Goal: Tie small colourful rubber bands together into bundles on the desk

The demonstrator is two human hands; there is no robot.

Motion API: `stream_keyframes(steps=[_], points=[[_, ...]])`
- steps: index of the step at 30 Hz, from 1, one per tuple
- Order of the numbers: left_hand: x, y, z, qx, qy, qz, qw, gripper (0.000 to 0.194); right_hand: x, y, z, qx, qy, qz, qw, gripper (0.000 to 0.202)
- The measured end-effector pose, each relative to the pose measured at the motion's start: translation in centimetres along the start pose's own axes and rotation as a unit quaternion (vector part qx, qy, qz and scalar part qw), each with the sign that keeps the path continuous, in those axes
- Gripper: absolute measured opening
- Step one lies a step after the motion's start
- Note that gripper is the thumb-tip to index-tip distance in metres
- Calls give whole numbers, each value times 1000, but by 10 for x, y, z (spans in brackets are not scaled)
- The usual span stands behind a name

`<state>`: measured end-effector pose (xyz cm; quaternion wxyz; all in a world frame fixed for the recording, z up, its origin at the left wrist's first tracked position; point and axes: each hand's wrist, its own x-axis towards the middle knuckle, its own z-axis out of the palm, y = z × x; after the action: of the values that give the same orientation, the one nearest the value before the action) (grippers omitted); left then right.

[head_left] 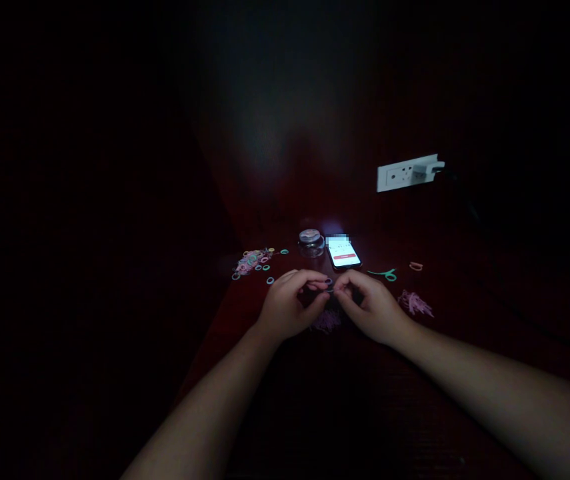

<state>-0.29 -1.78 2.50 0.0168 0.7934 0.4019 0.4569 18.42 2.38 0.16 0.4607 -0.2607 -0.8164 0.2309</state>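
Note:
My left hand (292, 303) is curled with its thumb and fingers drawn together at a small purple ring (329, 281), which looks like a hair tie. Facing it, my right hand (367, 303) is pinched closed, its fingertips almost meeting those of the left. A thin pale line shows between the fingertips; what the right fingers hold is too small to make out. Below the hands lies a dim heap of purple strands (325, 321). A similar pile of pink-purple strands (416, 303) rests beside my right wrist.
Colourful small rings (251, 261) are heaped at the left table edge. Behind my hands stand a clear lidded jar (311, 245) and a lit phone (345, 252). To the right lie a green looped item (389, 275) and an orange one (415, 266). A wall socket (407, 173) holds a plug.

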Motion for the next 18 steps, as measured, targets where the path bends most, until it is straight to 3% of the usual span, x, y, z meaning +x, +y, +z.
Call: stream_keyframes(steps=[18], points=[[1,1,-1,23,12,13,1000,18,0,-1,1,-9,-16,4,1000,8]])
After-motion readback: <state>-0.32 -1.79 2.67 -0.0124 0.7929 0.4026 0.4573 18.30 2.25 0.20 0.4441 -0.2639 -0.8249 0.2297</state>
